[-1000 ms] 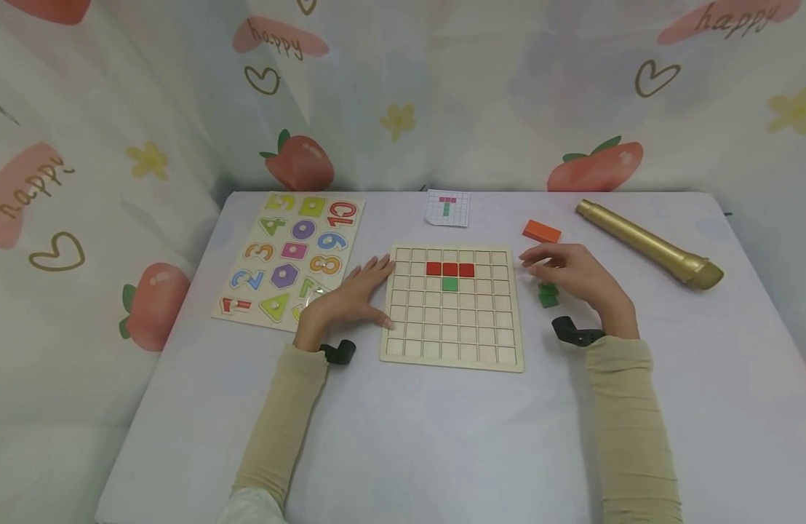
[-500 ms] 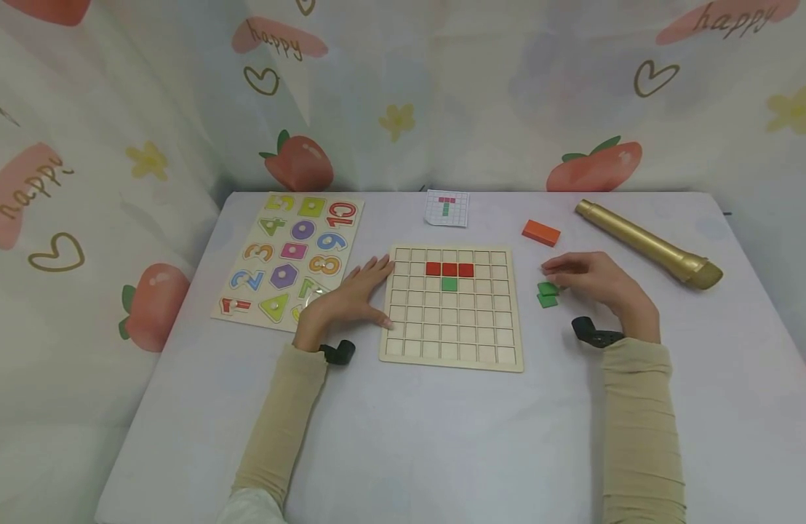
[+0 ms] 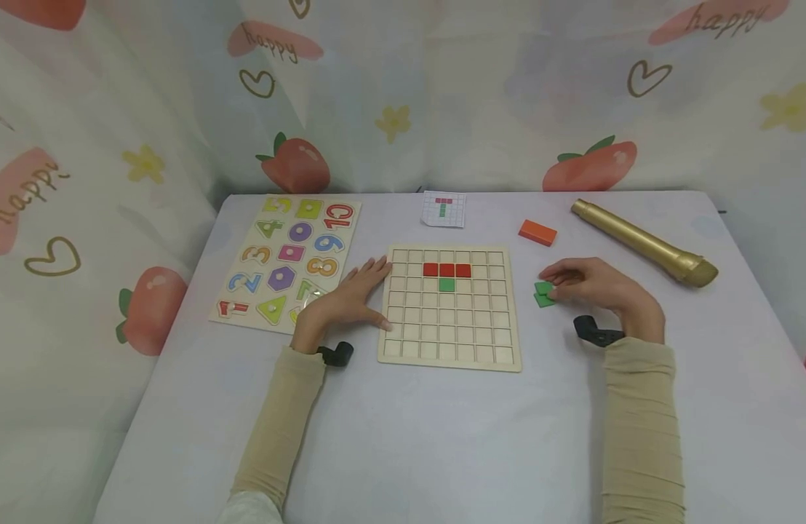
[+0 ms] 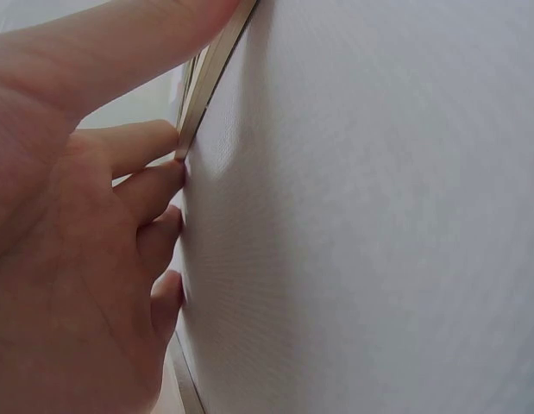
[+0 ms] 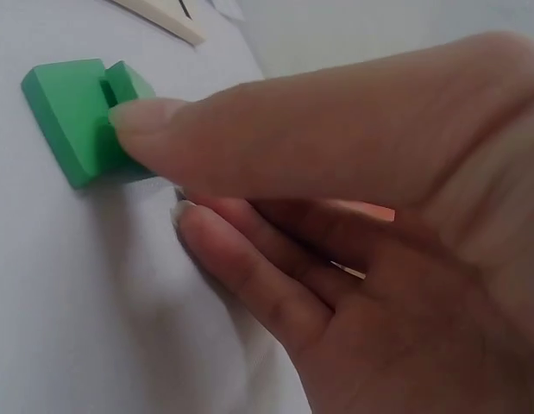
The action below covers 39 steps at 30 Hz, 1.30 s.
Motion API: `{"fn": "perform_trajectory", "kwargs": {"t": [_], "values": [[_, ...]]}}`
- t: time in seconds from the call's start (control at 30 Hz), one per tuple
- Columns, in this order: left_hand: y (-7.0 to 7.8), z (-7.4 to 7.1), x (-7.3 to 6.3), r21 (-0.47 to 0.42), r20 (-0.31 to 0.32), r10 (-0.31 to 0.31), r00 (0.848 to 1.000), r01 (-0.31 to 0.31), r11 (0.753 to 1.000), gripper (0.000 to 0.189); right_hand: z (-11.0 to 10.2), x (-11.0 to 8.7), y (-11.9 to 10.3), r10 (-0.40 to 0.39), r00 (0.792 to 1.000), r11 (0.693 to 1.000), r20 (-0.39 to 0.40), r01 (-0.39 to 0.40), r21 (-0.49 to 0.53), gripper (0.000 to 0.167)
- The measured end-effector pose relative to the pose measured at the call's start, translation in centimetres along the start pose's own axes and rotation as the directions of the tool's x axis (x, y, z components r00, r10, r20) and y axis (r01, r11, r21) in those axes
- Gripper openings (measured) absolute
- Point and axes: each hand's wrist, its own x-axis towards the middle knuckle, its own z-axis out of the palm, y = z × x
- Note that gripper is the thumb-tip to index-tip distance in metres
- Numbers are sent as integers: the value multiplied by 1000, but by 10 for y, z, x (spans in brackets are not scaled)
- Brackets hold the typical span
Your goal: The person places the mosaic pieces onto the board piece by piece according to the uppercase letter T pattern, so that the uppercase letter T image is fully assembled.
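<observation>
A square wooden grid board (image 3: pixel 449 316) lies mid-table, three red tiles (image 3: pixel 447 270) in a row and one green tile (image 3: pixel 447 284) under the middle one. My left hand (image 3: pixel 340 302) rests with spread fingers against the board's left edge, thumb at its lower corner. Right of the board, two loose green tiles overlap. The thumb of my right hand (image 3: pixel 602 284) presses the upper green tile (image 5: pixel 128 84), fingers curled in a pinch, the index tip hidden behind it. Beneath, the lower green tile (image 5: pixel 68 112) lies on the cloth.
Behind the board is a small pattern card (image 3: pixel 444 209) with a T drawn on it. An orange block (image 3: pixel 537 233) lies beyond my right hand, with a gold tube-like object (image 3: pixel 645 242) farther right. On the left lies a number-and-shape puzzle board (image 3: pixel 246 320).
My right hand has drawn back from the board's right edge, moving right and slightly nearer, down onto the green tiles. The left hand stays at the board.
</observation>
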Motion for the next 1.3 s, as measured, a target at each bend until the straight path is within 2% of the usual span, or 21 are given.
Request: {"fn": "perform_trajectory", "kwargs": {"t": [0.33, 0.8, 1.0, 1.3], "values": [[-1, 2, -1, -3, -3, -1, 1000, 1, 1000, 119, 5, 4, -11, -10, 1000, 998, -14, 9, -65, 38], [-4, 4, 2, 6, -8, 11, 1000, -11, 1000, 119, 5, 6, -9, 29, 998, 997, -57, -32, -66, 39], [-3, 3, 1, 5, -12, 17, 1000, -17, 1000, 119, 7, 7, -13, 18, 997, 999, -79, -22, -40, 43], [-2, 1, -1, 10, -12, 13, 1000, -13, 1000, 120, 13, 11, -25, -23, 995, 997, -99, 30, 65, 47]]}}
